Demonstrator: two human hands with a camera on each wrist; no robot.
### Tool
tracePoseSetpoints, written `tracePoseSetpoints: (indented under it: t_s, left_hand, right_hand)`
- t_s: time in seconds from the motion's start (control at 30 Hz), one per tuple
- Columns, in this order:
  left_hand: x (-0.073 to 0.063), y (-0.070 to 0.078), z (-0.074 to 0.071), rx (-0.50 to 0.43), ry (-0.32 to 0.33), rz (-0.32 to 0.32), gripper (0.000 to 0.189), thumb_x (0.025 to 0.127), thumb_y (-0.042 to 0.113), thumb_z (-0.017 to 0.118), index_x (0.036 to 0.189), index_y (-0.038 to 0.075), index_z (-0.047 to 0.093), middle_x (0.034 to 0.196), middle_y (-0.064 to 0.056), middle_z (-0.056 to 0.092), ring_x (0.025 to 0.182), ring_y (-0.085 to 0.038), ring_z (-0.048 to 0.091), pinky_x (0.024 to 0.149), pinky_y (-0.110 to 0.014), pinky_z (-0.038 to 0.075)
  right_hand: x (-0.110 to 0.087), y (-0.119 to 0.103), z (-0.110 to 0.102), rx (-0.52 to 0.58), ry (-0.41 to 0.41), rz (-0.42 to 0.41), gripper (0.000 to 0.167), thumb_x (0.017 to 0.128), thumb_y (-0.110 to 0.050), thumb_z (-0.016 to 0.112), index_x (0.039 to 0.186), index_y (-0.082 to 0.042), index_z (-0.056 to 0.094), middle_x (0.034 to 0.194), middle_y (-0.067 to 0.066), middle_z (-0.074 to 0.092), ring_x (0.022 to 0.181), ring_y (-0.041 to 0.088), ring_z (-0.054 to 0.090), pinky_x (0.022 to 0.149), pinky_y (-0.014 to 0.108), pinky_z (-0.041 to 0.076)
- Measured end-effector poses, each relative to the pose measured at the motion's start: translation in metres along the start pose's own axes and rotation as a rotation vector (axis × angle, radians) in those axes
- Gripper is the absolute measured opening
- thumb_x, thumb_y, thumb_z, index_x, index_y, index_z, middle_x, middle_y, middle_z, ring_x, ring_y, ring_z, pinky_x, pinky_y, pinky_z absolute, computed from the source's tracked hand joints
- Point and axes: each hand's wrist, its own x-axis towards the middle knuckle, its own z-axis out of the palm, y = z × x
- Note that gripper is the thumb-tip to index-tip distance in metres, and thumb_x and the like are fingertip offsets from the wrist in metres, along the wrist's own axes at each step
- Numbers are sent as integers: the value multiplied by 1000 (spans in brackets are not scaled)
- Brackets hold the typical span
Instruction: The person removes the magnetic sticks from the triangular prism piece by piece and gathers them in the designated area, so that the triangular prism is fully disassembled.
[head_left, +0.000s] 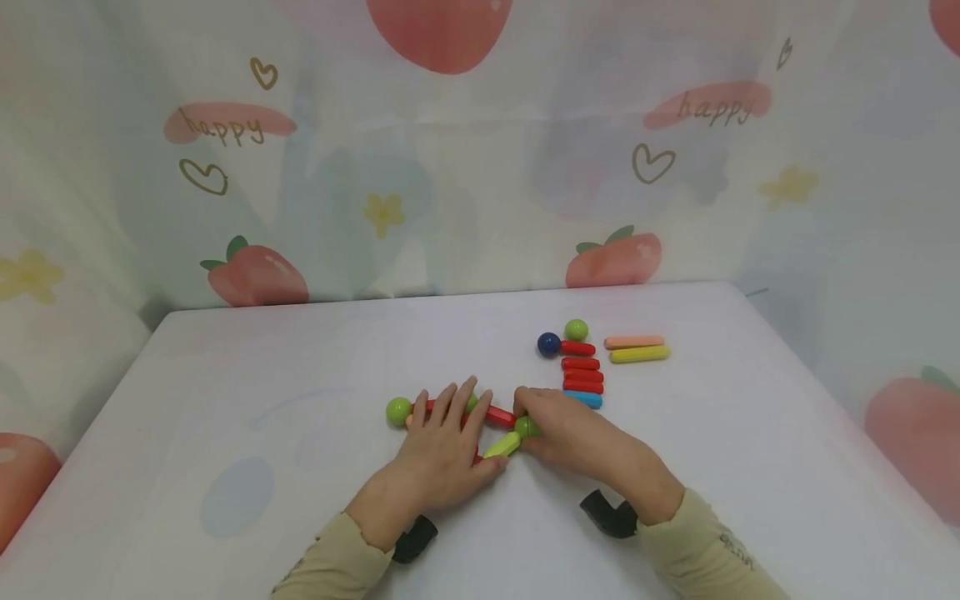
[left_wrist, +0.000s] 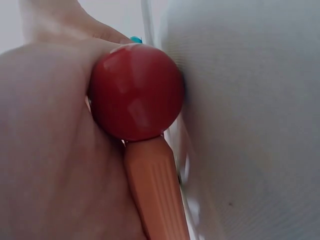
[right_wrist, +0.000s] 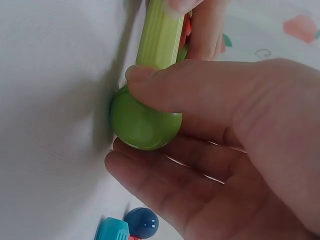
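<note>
A white tabletop (head_left: 187,392) bears, near its centre, a frame of glossy coloured rods and balls (head_left: 500,416). A bare left hand (head_left: 438,462) lies over it, fingers spread; a bare right hand (head_left: 577,433) sits at the frame's three o'clock. At two o'clock, apart, lies a straight yellow rod (head_left: 639,354). The right thumb and fingers clamp the frame's green corner ball (right_wrist: 145,125).

The gripped ball (right_wrist: 145,125) is green, the ridged rod (right_wrist: 157,42) yellow-green, 4 loose rods (head_left: 581,364) red, and the backdrop (head_left: 480,167) strawberry-printed.

A pale curtain (head_left: 487,175) printed with strawberries (head_left: 258,277), hearts (head_left: 204,177), yellow flowers (head_left: 383,215) and the word "happy" (head_left: 230,125) hangs behind and beside a white table (head_left: 315,350)
</note>
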Motion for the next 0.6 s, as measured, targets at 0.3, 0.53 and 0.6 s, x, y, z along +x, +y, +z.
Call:
tracePoseSetpoints:
  t_s: [0.3, 0.53, 0.6]
  left_hand:
    - [0, 1, 2, 8, 2, 6, 80, 96, 62, 47, 158, 18, 23, 166, -9, 13, 149, -35, 23, 120, -64, 13]
    - [1, 1, 1, 3, -2, 8, 79, 96, 62, 46, 158, 19, 24, 166, -9, 13, 149, -35, 22, 120, -64, 11]
    - [1, 0, 0, 8, -5, 8, 78, 96, 62, 45, 158, 20, 24, 166, -9, 13, 149, -35, 22, 120, -64, 11]
  right_hand:
    - [1, -3, 5, -35, 16, 25, 30, 76, -9, 83, 99, -13, 65, 88, -4, 63, 81, 11, 58, 77, 30, 57]
    - [1, -4, 5, -55, 10, 16, 31, 75, -8, 83, 103, -13, 70, 92, -2, 64, 84, 12, 58, 79, 30, 58]
    - [1, -4, 5, -59, 7, 14, 31, 75, -8, 84, 103, -13, 71, 93, -2, 64, 84, 12, 58, 79, 30, 58]
